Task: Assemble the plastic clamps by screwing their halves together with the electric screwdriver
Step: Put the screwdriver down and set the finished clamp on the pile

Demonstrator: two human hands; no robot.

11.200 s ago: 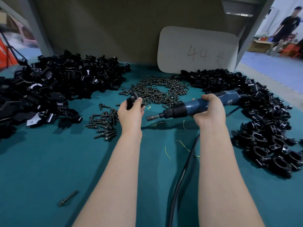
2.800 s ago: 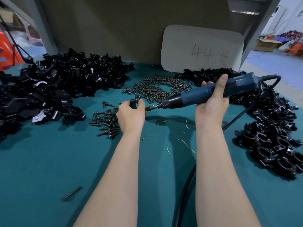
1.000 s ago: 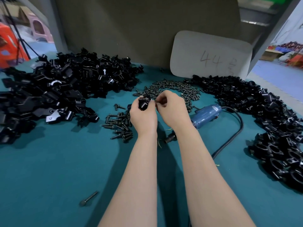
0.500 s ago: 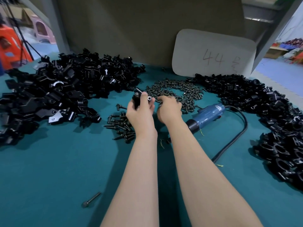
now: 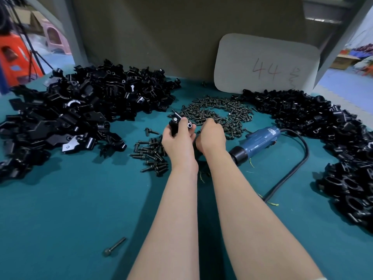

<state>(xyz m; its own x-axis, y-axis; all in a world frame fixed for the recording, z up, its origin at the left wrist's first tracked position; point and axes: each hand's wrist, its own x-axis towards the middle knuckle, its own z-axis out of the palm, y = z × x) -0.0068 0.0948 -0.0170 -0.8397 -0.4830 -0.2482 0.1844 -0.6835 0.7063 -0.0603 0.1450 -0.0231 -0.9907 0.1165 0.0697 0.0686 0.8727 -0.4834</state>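
Left grip (image 5: pixel 178 138) holds a clamp (image 5: pixel 174 124) up; right grip (image 5: pixel 211 136) is at the screws (image 5: pixel 220 112).

The left grip's fingers are curled round the black clamp, which is lifted off the teal surface (image 5: pixel 70 219) just in front of the screw pile. The right grip reaches into the near edge of that pile with its fingers bent down out of sight, so I cannot tell whether it pinches a screw. The blue screwdriver (image 5: pixel 256 141) lies on the surface just right of the right wrist, its cable (image 5: pixel 292 170) looping back toward the person. A smaller scatter of bolts (image 5: pixel 153 154) lies left of the left grip. Heaps of black clamp parts flank both sides, left (image 5: pixel 80 114) and right (image 5: pixel 333 138). One lone bolt (image 5: pixel 114 245) lies near the front.
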